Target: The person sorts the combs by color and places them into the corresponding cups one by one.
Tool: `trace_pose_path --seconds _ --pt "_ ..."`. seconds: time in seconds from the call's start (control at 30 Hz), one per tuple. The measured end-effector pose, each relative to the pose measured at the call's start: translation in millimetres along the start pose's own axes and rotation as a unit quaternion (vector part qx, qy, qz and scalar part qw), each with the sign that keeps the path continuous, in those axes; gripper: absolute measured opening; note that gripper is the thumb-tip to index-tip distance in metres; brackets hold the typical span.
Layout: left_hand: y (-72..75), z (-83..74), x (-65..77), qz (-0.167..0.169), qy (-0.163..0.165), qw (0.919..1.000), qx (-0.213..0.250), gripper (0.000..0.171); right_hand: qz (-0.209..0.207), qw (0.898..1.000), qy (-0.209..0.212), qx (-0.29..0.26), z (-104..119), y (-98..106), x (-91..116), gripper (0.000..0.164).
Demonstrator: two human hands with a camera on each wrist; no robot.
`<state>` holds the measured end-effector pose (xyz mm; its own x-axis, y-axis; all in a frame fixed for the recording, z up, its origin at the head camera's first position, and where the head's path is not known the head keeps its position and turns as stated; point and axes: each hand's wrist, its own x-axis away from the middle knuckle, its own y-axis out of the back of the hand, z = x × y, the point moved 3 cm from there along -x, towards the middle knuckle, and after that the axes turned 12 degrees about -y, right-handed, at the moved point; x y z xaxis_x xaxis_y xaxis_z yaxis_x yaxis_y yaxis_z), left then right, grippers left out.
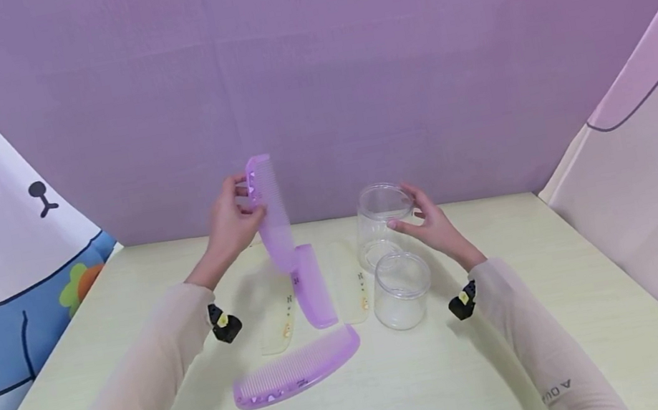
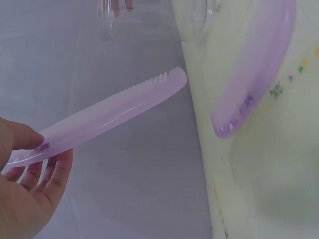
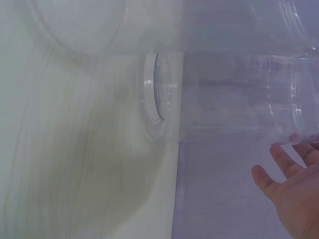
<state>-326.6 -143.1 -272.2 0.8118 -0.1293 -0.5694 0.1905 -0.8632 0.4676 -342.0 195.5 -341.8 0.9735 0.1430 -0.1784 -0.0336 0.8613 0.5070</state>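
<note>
We see the left hand (image 1: 233, 217) raised over the worktop (image 1: 438, 390), its thumb and fingers pinching the upper part of a purple comb (image 1: 272, 214) that slants down from them. Below those fingers lie a middle purple comb (image 1: 314, 287) and two pale yellow combs (image 1: 352, 288); another purple comb (image 1: 298, 370) lies nearer to us. The right hand (image 1: 437, 223) spreads its fingers beside the upper wall of the rear clear jar (image 1: 376, 230); we cannot tell how firmly they touch. The front clear jar (image 1: 401, 294) stands nearer us than those fingers.
</note>
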Motion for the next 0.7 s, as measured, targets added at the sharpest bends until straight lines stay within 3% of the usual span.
trace_pose_path --seconds 0.33,0.6,0.7 --pt "-14.0 -20.3 -13.2 -0.041 -0.049 0.9951 0.075 0.052 -0.002 1.000 0.008 0.000 -4 -1 -2 0.081" --pt "-25.4 -30.5 -24.5 -0.066 -0.060 0.9895 0.113 0.052 0.009 1.000 -0.009 -0.008 18 2 10 0.078" --pt "-26.7 -43.3 -25.4 -0.076 -0.069 0.9861 0.131 0.051 0.009 1.000 -0.008 -0.002 24 2 14 0.077"
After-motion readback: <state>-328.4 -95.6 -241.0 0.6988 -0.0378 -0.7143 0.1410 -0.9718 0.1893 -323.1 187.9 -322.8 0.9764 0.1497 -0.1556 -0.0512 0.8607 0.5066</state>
